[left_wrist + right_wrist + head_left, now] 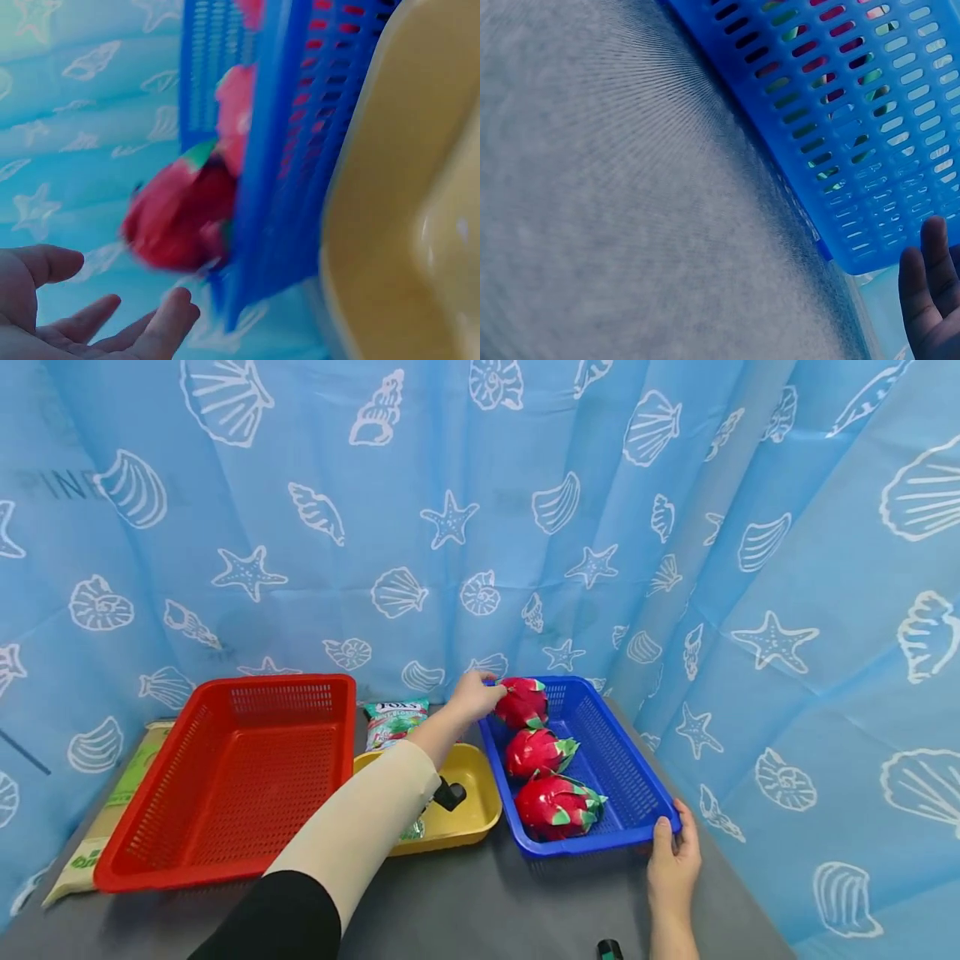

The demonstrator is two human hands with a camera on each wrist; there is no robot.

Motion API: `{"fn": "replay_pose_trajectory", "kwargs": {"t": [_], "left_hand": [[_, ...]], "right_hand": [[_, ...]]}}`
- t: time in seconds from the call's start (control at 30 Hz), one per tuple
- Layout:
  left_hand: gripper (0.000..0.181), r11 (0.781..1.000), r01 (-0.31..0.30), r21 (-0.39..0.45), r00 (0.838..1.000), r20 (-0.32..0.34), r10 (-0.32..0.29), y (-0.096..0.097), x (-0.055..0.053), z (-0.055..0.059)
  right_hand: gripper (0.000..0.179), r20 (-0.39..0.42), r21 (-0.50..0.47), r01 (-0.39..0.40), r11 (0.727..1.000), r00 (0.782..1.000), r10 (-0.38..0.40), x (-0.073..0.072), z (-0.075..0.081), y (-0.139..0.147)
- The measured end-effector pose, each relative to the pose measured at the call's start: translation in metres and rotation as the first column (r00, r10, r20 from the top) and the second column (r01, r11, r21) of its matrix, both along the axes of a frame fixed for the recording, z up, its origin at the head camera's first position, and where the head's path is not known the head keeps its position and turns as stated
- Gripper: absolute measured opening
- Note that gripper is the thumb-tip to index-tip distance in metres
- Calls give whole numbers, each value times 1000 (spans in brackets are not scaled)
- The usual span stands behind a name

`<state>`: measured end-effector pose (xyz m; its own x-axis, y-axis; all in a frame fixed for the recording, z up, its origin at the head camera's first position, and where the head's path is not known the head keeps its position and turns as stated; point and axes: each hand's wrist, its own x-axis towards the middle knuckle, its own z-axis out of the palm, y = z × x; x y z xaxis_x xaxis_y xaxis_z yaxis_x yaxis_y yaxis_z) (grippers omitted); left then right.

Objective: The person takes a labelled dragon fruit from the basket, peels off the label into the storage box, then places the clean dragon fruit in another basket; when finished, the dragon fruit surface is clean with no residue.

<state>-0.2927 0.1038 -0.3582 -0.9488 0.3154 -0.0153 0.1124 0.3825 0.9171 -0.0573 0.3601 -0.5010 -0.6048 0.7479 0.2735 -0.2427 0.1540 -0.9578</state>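
Note:
Three red dragon fruits with green-tipped scales lie in a row along the left side of a blue plastic basket (622, 777). My left hand (474, 696) is over the basket's far left corner, beside the farthest dragon fruit (522, 702). In the left wrist view its fingers (169, 322) are spread and apart from that fruit, which looks blurred. The middle dragon fruit (538, 752) and the nearest dragon fruit (558, 806) rest closer to me. At the near right corner, my right hand (675, 860) holds the basket's rim between thumb and fingers.
Left of the blue basket stands a yellow basin (476, 785) with a black-ended item inside, partly under my left arm. A red basket (277, 777) is farther left, beside a long green-and-tan package (112, 818). A candy bag (393, 720) lies behind the basin. Shell-patterned curtains surround the grey table (465, 910).

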Motion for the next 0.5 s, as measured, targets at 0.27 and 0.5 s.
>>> {"fn": "replay_pose_trajectory", "kwargs": {"t": [0.27,0.5], "left_hand": [[50,998,-56,18,983,-173,58,-85,-39,60],[56,969,-230,-93,907,-381,179,-210,-59,85]], "right_hand": [[47,212,344,131,930,954,-213,-21,35,17],[64,411,664,-54,746,860,-304,-35,88,19]]}}
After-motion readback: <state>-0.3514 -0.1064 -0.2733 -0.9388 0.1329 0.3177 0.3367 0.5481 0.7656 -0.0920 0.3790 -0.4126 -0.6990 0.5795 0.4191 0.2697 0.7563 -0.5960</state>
